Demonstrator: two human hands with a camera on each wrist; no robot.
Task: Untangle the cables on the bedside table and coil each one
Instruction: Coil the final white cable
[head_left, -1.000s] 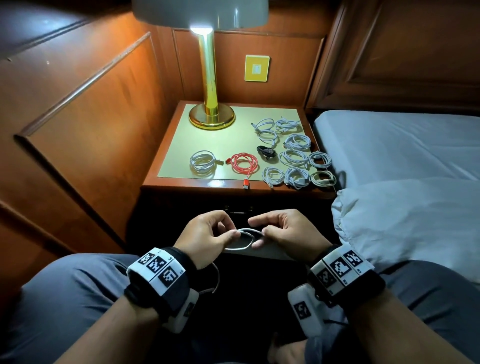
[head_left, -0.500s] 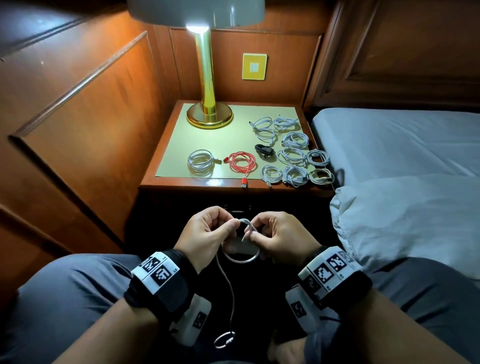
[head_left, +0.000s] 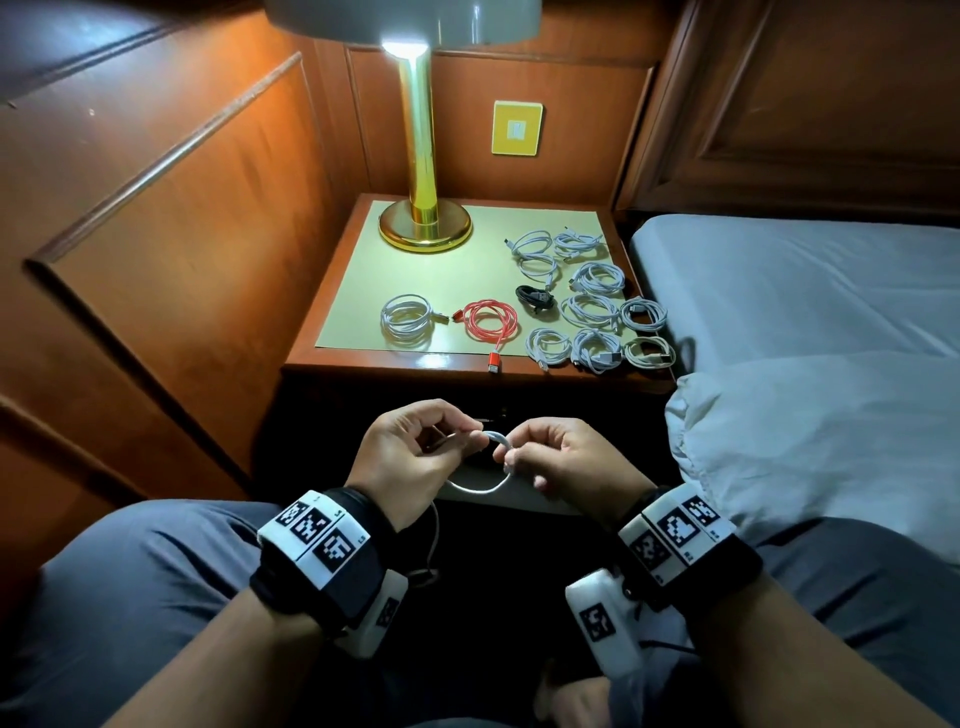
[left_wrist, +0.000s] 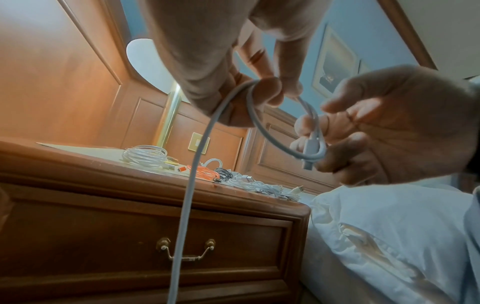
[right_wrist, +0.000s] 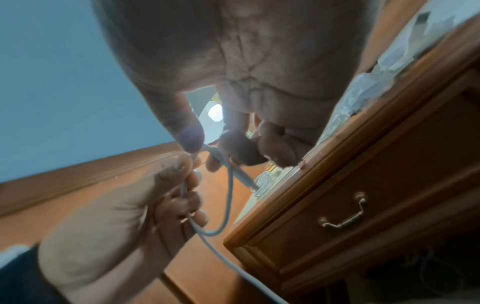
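Over my lap, both hands hold one white cable (head_left: 480, 488) in a small loop. My left hand (head_left: 415, 452) pinches the cable (left_wrist: 233, 96) between thumb and fingers, and the free length (left_wrist: 187, 185) hangs straight down from it. My right hand (head_left: 561, 457) pinches the loop together with the cable's plug end (left_wrist: 311, 148). In the right wrist view the plug (right_wrist: 241, 174) juts out below the fingertips. On the bedside table (head_left: 363, 364) lie several coiled cables: a white coil (head_left: 408, 319), a red coil (head_left: 491, 322), a black coil (head_left: 535, 299) and a group of white coils (head_left: 592, 312).
A brass lamp (head_left: 423, 228) stands at the table's back left. The bed (head_left: 805, 296) and a white pillow (head_left: 831, 441) lie to the right. Wood panelling closes in the left side. The table's drawer (left_wrist: 155, 242) with a brass handle faces my knees.
The hands turned the cable from a flat loop held between them into a small loop with the plug end pinched in the right hand. The loose tail dropped toward my lap.
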